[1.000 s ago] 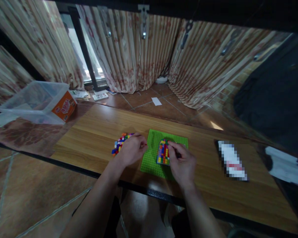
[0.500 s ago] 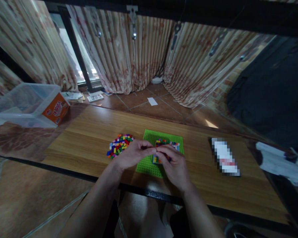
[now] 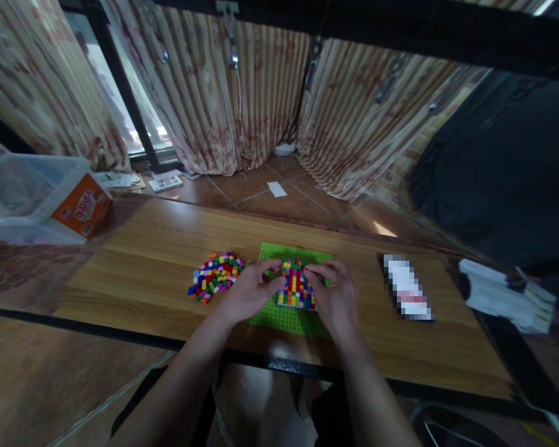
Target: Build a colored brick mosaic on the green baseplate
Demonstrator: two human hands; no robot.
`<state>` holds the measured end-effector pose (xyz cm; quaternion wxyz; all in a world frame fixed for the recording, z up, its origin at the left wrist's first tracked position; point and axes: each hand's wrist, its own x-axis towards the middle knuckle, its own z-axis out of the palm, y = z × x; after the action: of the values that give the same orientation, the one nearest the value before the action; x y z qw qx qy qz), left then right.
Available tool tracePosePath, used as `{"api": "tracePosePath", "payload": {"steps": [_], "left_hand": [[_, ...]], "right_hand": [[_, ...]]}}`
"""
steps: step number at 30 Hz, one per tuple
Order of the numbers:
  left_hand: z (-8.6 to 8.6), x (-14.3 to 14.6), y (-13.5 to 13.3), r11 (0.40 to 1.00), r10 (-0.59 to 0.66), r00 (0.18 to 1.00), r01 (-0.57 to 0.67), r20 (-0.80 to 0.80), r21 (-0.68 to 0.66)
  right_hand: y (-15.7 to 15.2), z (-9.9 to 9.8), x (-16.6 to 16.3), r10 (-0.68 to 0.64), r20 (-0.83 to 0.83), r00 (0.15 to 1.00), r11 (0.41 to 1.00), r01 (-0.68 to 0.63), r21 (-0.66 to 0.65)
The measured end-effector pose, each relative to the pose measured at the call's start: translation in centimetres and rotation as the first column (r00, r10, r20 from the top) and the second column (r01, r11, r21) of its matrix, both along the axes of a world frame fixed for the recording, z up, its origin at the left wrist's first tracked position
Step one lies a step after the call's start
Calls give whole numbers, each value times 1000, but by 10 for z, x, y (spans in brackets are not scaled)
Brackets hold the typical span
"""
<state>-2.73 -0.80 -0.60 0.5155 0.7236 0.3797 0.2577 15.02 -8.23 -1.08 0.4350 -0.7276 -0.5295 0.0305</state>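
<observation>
A block of multicoloured toy bricks [image 3: 296, 289], in rows of red, yellow, green and other colours, lies on a green studded baseplate [image 3: 279, 319]. At its left edge is my left hand [image 3: 254, 288], thumb and index finger apart, with nothing visible between them. My right hand [image 3: 336, 290] covers the block's right side, its thumb and fingertips closed together just over the upper right part. Whatever those fingertips hold is too small to make out. Left of the baseplate, close to my left hand, lies a loose pile of small coloured bricks [image 3: 217, 275].
A phone with a blurred screen [image 3: 409, 288] lies on the wooden table [image 3: 158, 248] to the right. Beyond the left end stands a clear plastic bin [image 3: 37, 217] with an orange label. Papers [image 3: 505, 297] lie past the right end. Curtains [image 3: 261, 105] hang behind.
My hands have moved from meeting at the fingertips over the block to being apart on either side of it. More of the block shows. The whole view has shifted slightly.
</observation>
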Motion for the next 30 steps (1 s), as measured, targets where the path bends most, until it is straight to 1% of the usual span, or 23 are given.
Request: {"api": "tracePosePath", "payload": {"steps": [5,10,15,18,20,22,27,30], "left_hand": [[-4,3,-1,999,-42,999,42,15,13],[-2,2,-1,996,-80,997,81,-18,24],[0,3,-2,997,-67,997,68,-28,39],[1,4,-3,998,-48,998,49,-31,50],[1,4,-4,998,-42,998,44,-36,46],[0,4,-4,998,-41,999,42,-31,40],[0,5,-4,998,-56,998,57,-30,35],[1,5,-5,998,-44,998,46,-41,44]], "right_hand": [[5,-3,0,-42,-3,999,999,42,19],[11,-7,2,-60,-113,992,998,63,20],[14,-11,6,-67,-237,969,998,70,5],[15,-11,8,-60,-404,913,997,37,-65],[16,-9,8,-62,-534,843,993,0,-114],[17,-6,7,-71,-624,778,989,-26,-145],[20,-2,6,-86,-734,673,983,-61,-170],[22,-3,7,-75,-763,642,986,-66,-152]]}}
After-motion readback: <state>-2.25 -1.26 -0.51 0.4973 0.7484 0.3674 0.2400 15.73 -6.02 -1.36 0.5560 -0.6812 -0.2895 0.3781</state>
